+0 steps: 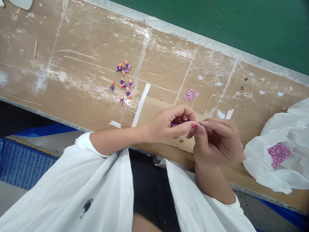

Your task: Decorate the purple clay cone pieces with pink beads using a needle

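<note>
While the cardboard-covered table (96, 35) is topped by a tan sheet (156, 106), crumpled white paper (259, 158) is spread to the sheet's right; above that sheet, the left hand (169, 129) is curled, the right hand (218, 141) pinched; purple figurines (185, 118) are cupped by the first, a tiny pink piece (198, 124) clamped by the second.

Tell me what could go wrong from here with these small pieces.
The tiny pink piece at the fingers of the right hand could slip, being so small. The small figures bunched in the left hand might drop if it loosens. The loose pink pile just beyond could scatter if knocked.
</note>
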The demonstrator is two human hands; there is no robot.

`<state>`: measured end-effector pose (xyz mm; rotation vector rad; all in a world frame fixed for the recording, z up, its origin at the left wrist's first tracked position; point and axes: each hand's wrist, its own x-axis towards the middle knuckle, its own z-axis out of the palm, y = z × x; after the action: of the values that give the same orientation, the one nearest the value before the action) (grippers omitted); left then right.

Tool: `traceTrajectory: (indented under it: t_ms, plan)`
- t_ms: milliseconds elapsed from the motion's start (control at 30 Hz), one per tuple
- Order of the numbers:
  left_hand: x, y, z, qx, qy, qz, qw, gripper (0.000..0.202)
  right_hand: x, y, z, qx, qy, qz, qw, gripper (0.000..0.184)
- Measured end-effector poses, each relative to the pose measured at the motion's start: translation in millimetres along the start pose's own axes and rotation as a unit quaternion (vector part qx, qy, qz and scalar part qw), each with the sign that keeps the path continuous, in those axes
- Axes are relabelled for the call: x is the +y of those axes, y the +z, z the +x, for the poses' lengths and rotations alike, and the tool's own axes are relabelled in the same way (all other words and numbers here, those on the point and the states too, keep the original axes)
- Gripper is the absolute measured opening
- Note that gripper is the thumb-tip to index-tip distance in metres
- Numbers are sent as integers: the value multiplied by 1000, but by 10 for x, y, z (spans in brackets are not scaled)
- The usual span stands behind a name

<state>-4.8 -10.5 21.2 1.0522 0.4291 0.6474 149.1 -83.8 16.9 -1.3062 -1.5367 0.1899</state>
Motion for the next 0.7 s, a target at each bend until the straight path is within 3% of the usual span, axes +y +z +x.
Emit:
traceTrajectory:
  t_ms: [200,400,533,700]
  plan:
    - [8,-20,9,-4,107,170,979,23,-40,18,23,-6,22,41,999,27]
    - [46,-33,-1,-35,72,236,968,26,-17,-28,28,-29,58,78,995,19]
    - [74,-89,13,-69,73,285,953,23,-12,-99,138,-82,38,85,992,17]
    - [100,-147,39,-122,80,256,956,21,20,-154,211,-141,34,127,981,18]
